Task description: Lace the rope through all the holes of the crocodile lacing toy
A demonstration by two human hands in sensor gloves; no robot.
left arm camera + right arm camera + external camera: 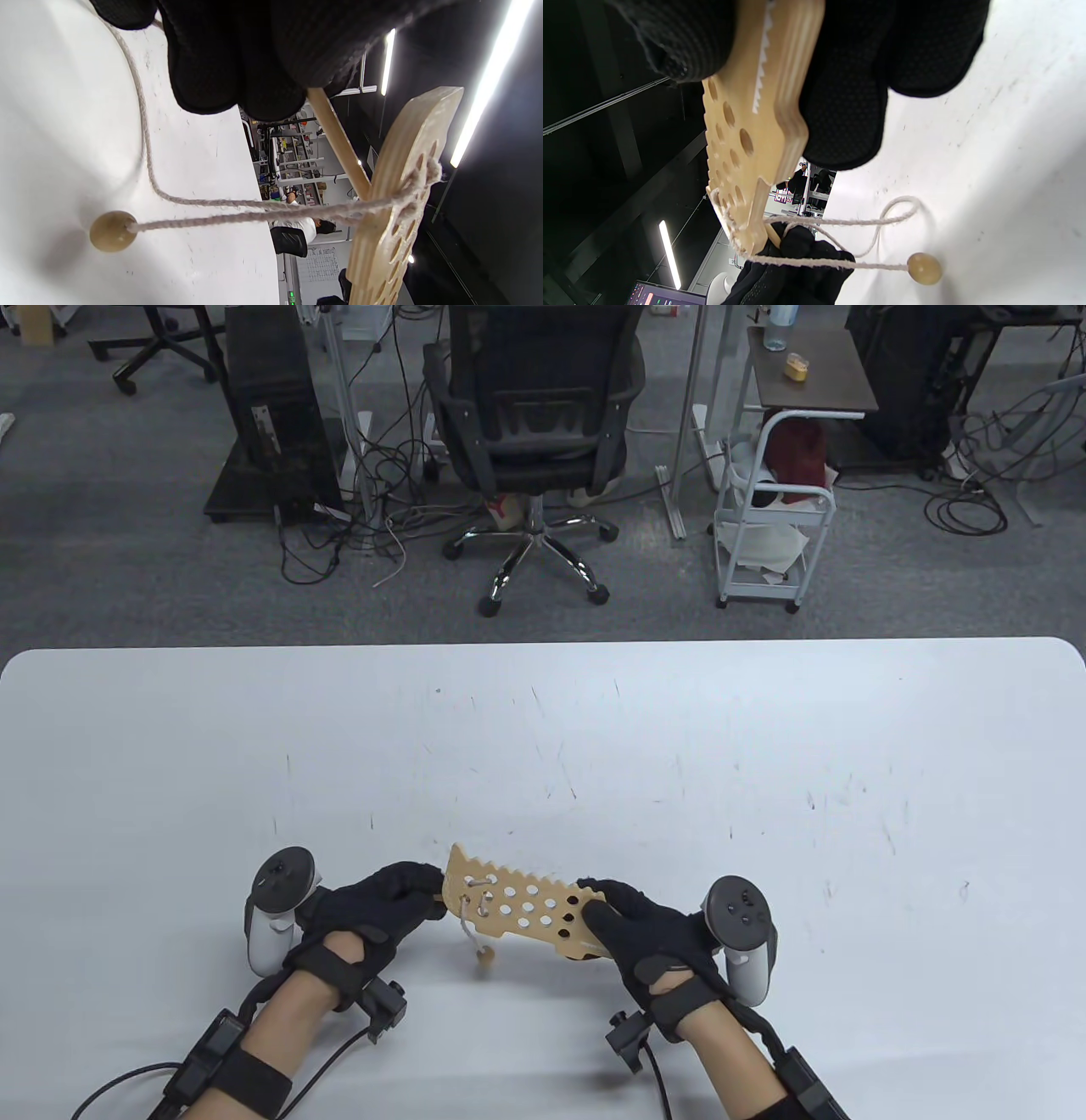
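- White scuffed surface (679, 746) lies under both my hands.
- My left hand (382, 903) pinches the wooden needle (337, 140) (rope (220, 218) trailing, bead (112, 231) resting).
- My right hand (636, 929) grips the flat plywood crocodile (526, 903).

You are working with two gloved hands: left hand (386, 903), right hand (649, 929), one tracker riding on each. Between them you are holding one crocodile lacing board (526, 909). One rope (220, 203) is running through it near your left hand, and one wooden bead (924, 268) is hanging on the rope's end. One wooden needle stick (337, 142) is sitting in your left fingers. Hole count: cannot tell.
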